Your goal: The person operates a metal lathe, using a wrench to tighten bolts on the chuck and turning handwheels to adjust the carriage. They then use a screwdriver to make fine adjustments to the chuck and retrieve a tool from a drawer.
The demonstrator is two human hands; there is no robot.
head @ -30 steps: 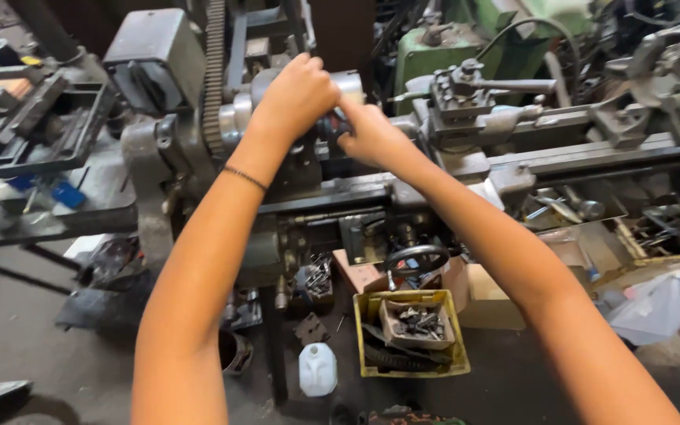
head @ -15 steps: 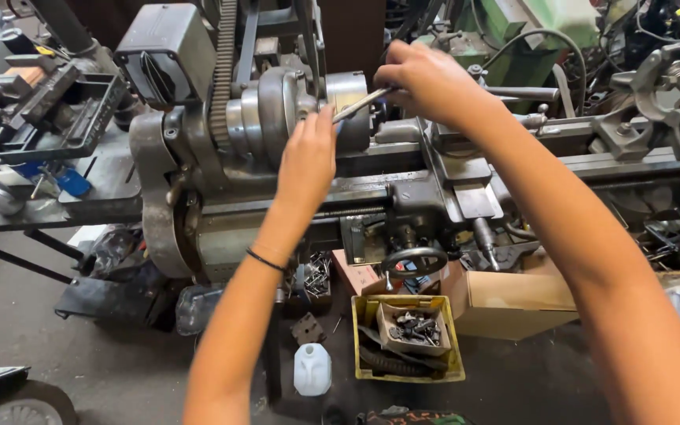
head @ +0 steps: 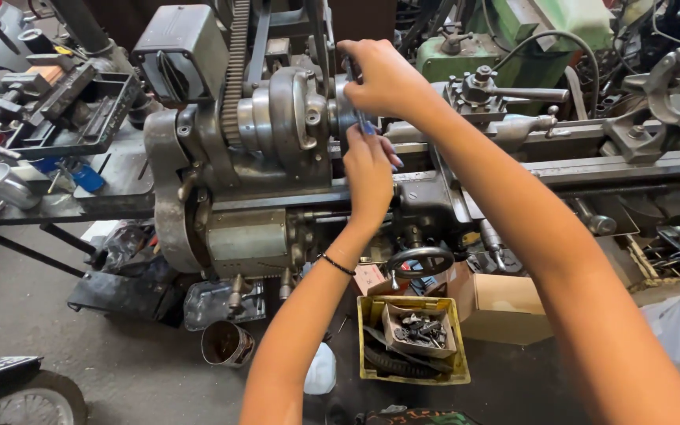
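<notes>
Below, yellow crate, cardboard box, both hands' fingers gripping lathe chuck

Both arms are showing bare from elbow to fingertips, with no sleeves, gloves or rings. The left hand is wearing a thin black band at its wrist, toward six o'clock. The right hand is wearing nothing, its wrist going unadorned.

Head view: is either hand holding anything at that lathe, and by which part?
The right hand grips a slim metal tool by its upper end at the lathe chuck. The left hand touches the tool's lower end; its grip is unclear.
</notes>
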